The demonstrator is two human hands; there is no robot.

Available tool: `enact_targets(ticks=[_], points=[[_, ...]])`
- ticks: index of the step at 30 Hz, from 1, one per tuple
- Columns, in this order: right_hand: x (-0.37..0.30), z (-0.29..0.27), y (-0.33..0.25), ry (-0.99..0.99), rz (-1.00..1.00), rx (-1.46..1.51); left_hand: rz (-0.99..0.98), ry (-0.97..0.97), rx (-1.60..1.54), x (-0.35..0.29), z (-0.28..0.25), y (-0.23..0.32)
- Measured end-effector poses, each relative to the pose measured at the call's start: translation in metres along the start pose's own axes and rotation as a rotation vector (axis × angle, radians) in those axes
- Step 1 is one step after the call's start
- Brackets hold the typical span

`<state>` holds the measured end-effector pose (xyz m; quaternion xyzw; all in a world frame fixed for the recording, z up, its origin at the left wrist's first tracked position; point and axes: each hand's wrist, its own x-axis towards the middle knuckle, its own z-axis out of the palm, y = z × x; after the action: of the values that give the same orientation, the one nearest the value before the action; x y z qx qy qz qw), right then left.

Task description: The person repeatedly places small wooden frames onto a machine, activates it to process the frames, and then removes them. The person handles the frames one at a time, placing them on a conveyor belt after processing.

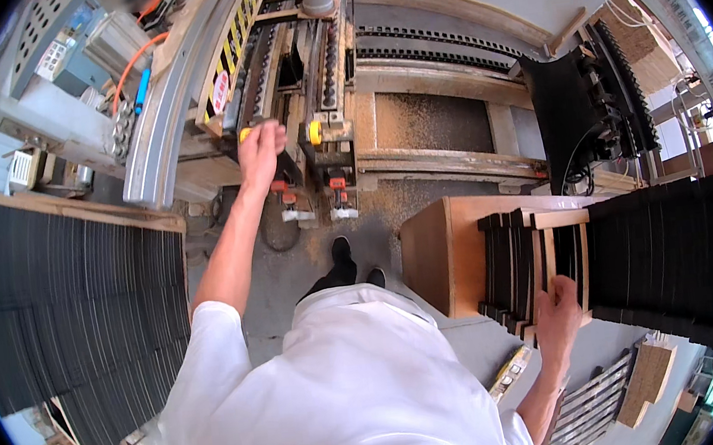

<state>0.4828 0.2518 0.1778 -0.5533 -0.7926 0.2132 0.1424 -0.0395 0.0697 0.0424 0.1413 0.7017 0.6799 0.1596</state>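
Observation:
My left hand (260,153) reaches over the near end of the long machine (327,95), beside a yellow knob (244,134). Its fingers are loosely bent and hold nothing that I can see. A second yellow knob (315,132) sits to its right on the parallel rail. On my right side, my right hand (559,310) is closed on a dark panel with a pale wooden edge (550,259). That panel stands upright among several others on the brown wooden box (428,254). My fingers partly hide the gripped edge.
Black panels (673,254) stand in a tight row at right. A large stack of black panels (77,295) fills the left. A grey metal beam (179,102) juts toward me at the left. Sawdust lies on the floor (381,211) under the machine. Slatted racking (593,406) stands lower right.

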Motion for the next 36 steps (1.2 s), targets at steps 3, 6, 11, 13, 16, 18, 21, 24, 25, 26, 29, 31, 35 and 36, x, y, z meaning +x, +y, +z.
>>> enact_targets(ticks=[3, 6, 11, 13, 16, 18, 21, 24, 25, 26, 29, 31, 35, 36], points=[[-0.002, -0.003, -0.020, 0.115, -0.007, 0.091, -0.008, -0.019, -0.063, 0.096, 0.025, 0.015], [0.006, -0.007, -0.058, 0.197, -0.017, 0.191, -0.271, -0.030, -0.267, 0.187, 0.052, 0.017], [0.024, 0.010, -0.124, 0.185, -0.039, 0.257, -0.387, 0.054, -0.405, 0.307, 0.086, -0.016], [0.031, 0.015, -0.156, 0.143, -0.098, 0.216, -0.409, 0.176, -0.500, 0.344, 0.088, -0.027], [0.044, 0.031, -0.178, 0.072, -0.201, 0.210, -0.415, 0.177, -0.671, 0.371, 0.104, -0.030], [0.058, 0.044, -0.194, 0.039, -0.271, 0.208, -0.406, 0.189, -0.737, 0.380, 0.112, -0.032], [0.087, 0.061, -0.227, -0.047, -0.358, 0.202, -0.384, 0.275, -0.820, 0.386, 0.107, -0.038], [0.128, 0.093, -0.245, -0.132, -0.512, 0.180, -0.357, 0.265, -0.762, 0.363, 0.102, -0.043], [0.141, 0.104, -0.255, -0.140, -0.569, 0.151, -0.345, 0.256, -0.750, 0.348, 0.102, -0.043], [0.156, 0.118, -0.268, -0.142, -0.651, 0.146, -0.321, 0.266, -0.747, 0.333, 0.095, -0.045], [0.195, 0.153, -0.309, -0.124, -0.904, 0.085, -0.345, 0.208, -0.758, 0.276, 0.088, -0.052], [0.224, 0.194, -0.326, -0.083, -1.022, 0.105, -0.366, 0.168, -0.768, 0.233, 0.085, -0.050], [0.258, 0.266, -0.376, -0.142, -1.199, 0.136, -0.332, 0.038, -0.695, 0.166, 0.074, -0.039], [0.264, 0.282, -0.388, -0.187, -1.220, 0.140, -0.286, 0.009, -0.776, 0.158, 0.072, -0.037]])
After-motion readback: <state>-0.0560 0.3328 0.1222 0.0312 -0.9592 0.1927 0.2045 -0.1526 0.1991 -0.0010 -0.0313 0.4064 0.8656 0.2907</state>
